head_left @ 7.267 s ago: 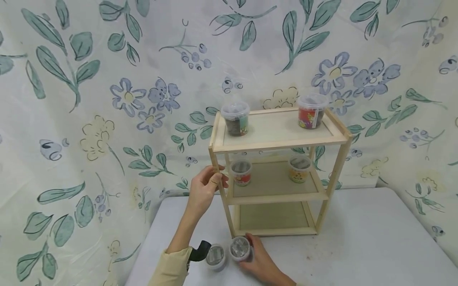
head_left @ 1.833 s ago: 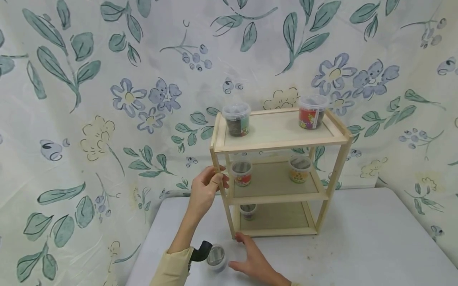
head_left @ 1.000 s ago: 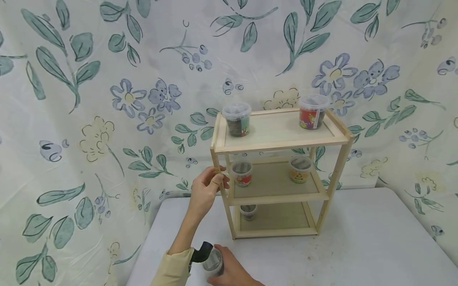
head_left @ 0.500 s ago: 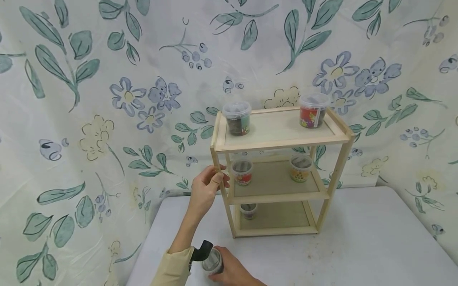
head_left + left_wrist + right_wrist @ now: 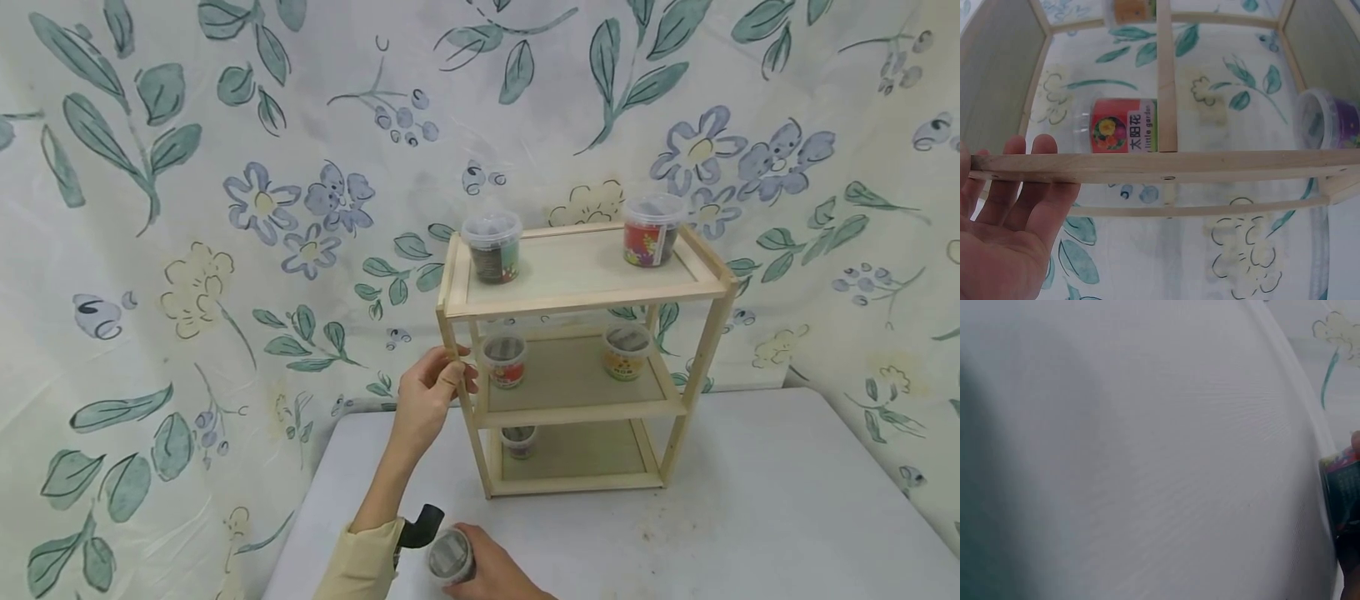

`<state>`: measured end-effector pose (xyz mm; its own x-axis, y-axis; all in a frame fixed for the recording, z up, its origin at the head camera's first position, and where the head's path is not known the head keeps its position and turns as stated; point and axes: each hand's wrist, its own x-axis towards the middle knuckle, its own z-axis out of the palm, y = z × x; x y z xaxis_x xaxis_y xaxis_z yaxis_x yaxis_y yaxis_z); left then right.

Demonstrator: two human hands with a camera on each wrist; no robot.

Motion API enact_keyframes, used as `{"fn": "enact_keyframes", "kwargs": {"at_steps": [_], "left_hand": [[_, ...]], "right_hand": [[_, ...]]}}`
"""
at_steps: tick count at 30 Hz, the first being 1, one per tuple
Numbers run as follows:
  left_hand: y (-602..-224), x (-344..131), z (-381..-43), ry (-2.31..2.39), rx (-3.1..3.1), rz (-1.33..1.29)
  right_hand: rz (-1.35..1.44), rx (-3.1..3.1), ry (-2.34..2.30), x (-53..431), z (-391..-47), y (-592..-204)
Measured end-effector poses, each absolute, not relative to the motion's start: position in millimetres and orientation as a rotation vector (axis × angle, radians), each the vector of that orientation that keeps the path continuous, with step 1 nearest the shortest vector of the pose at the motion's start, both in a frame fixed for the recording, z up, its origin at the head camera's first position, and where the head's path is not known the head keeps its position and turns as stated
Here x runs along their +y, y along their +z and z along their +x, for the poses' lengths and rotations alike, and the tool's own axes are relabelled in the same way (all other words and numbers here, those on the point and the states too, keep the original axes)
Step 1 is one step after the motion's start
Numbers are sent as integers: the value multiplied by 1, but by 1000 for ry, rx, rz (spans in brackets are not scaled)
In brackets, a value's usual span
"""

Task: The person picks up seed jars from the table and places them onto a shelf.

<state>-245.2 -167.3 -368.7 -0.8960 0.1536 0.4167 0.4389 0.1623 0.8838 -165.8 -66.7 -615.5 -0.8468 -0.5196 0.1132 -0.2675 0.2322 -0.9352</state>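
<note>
My left hand (image 5: 427, 400) grips the left front post of a three-tier wooden shelf (image 5: 581, 413). In the left wrist view its fingers (image 5: 1029, 209) curl round that wooden post (image 5: 1222, 164). Low on the table, my right hand (image 5: 493, 568) holds a small plastic tub (image 5: 450, 556) with a clear lid, fingers and thumb around its right side. The right wrist view catches only the dark side of this tub (image 5: 1344, 490) and a bit of the hand at the edge. A lidded tub (image 5: 518, 442) stands at the left of the bottom tier.
On the middle tier are a red-labelled tub (image 5: 506, 367) at left and a yellow-labelled tub (image 5: 626, 358) at right. The top carries a dark tub (image 5: 495, 254) and a red tub (image 5: 651, 237). Everything stands on a white table (image 5: 765, 483) before a floral sheet.
The tub my right hand held earlier now stands on the bottom tier. The right hand has moved left, taken hold of the other tub and tilted it slightly. The left hand has kept its place.
</note>
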Motion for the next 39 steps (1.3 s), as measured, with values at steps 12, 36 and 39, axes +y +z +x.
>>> {"fn": "enact_keyframes", "kwargs": {"at_steps": [12, 36, 39], "left_hand": [[-370, -168, -246, -1788, -2206, -590], [-370, -167, -245, -1777, -2215, -578], [-370, -167, -245, -1778, -2216, -572]], "right_hand": [[-638, 2255, -1735, -59, -163, -616], [-562, 2439, -1680, -38, -153, -598], [-534, 2514, -1652, -31, -155, -594]]}}
